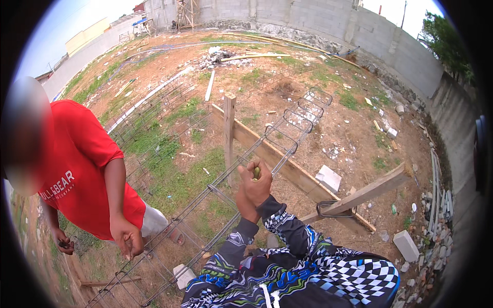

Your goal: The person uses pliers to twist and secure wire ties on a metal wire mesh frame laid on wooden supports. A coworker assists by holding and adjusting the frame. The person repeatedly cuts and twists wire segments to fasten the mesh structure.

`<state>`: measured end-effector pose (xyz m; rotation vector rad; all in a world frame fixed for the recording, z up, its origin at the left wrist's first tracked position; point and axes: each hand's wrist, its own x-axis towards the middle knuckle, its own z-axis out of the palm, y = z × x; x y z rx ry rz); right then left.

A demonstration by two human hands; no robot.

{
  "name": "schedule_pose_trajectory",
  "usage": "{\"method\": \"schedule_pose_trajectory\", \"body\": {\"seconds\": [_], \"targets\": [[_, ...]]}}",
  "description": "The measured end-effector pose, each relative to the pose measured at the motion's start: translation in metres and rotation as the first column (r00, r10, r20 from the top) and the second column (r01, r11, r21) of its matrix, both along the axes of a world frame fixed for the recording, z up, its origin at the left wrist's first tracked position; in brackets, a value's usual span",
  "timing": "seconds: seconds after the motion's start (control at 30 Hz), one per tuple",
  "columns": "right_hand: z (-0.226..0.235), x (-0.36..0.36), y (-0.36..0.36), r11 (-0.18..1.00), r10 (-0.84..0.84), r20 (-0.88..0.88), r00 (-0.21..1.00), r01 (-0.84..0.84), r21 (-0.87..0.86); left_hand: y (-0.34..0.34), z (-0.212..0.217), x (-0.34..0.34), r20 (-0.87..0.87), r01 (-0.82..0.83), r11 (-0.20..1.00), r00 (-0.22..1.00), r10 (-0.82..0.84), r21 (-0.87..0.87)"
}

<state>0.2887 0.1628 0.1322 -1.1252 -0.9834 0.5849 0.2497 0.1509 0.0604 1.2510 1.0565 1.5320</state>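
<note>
Two bare hands are close together in the near middle. The right hand (262, 183) has its fingers curled around one small green thing (256, 174). The left hand (247, 204) is just beside it, partly hidden, so I can't tell if its fingers are open or closed. Under both hands is one long metal cage (209, 187), running from near left to far right; I can't tell if they touch it. Two pale blocks lie near, one on the left (184, 276) and one on the right (406, 246). On the left stands one other person (92, 159) in a red shirt. Past the hands are one long board (308, 180), one upright post (229, 123) and one slanted post (372, 186). A third pale block (328, 178) lies just behind the board. Far back is a gray wall (313, 19).
</note>
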Motion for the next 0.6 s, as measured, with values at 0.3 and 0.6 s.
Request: {"method": "schedule_pose_trajectory", "body": {"seconds": [0.3,0.6], "targets": [[0.011,0.030,-0.004,0.806,0.589,-0.009,0.808,-0.588,-0.073,0.003,0.019,-0.033,-0.257,0.245,0.965,0.942,-0.215,0.090],[0.000,0.011,-0.031,0.949,0.313,-0.171,0.934,-0.313,0.030,0.033,-0.032,-0.020,-0.143,0.382,0.923,0.917,-0.372,0.050]]}}
